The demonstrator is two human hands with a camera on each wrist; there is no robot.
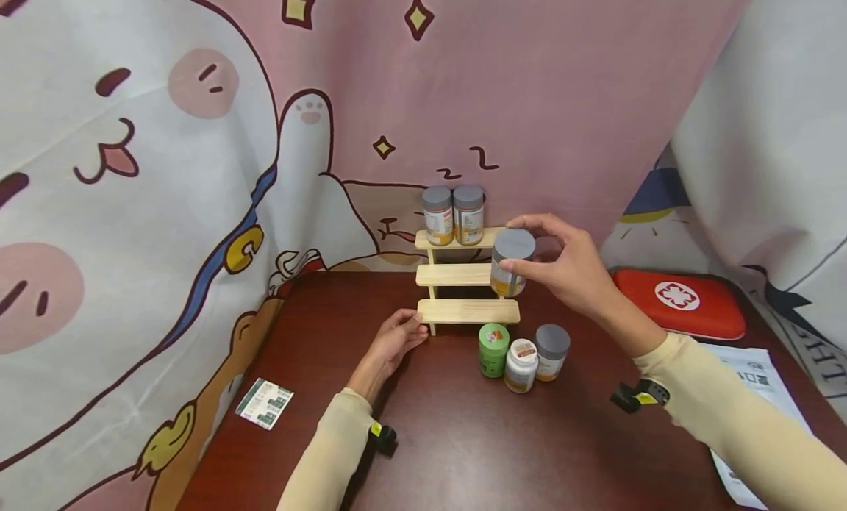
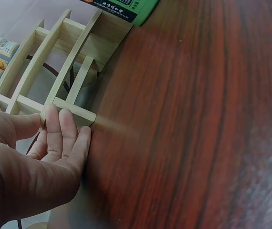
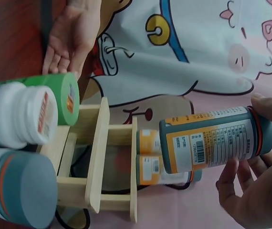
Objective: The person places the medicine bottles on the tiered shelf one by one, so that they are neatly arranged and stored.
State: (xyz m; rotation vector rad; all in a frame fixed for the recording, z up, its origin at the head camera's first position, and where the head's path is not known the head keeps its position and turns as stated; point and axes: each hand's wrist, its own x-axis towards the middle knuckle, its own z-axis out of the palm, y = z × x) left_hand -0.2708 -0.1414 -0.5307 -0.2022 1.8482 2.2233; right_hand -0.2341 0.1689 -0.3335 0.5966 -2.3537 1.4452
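My right hand (image 1: 565, 265) holds a pill bottle (image 3: 207, 140) with a grey lid by its lid end, thumb on one side and fingers on the other. The bottle hangs in front of the right part of a three-tier wooden rack (image 1: 466, 312), apart from it in the right wrist view. At the rack's left end, my left hand (image 2: 40, 157) pinches the end of the lowest tier between thumb and fingers. Two similar grey-lidded bottles, one at the far left (image 1: 438, 215) and one beside it (image 1: 469, 215), stand upright on the top tier.
In front of the rack stand a green jar (image 1: 493, 351), a white bottle (image 1: 521, 365) and another grey-lidded bottle (image 1: 551, 351). A red pouch (image 1: 701, 303) and a white packet (image 1: 761, 379) lie at the right. A printed card (image 1: 265, 403) lies at the left, and a patterned curtain (image 1: 542, 77) hangs behind.
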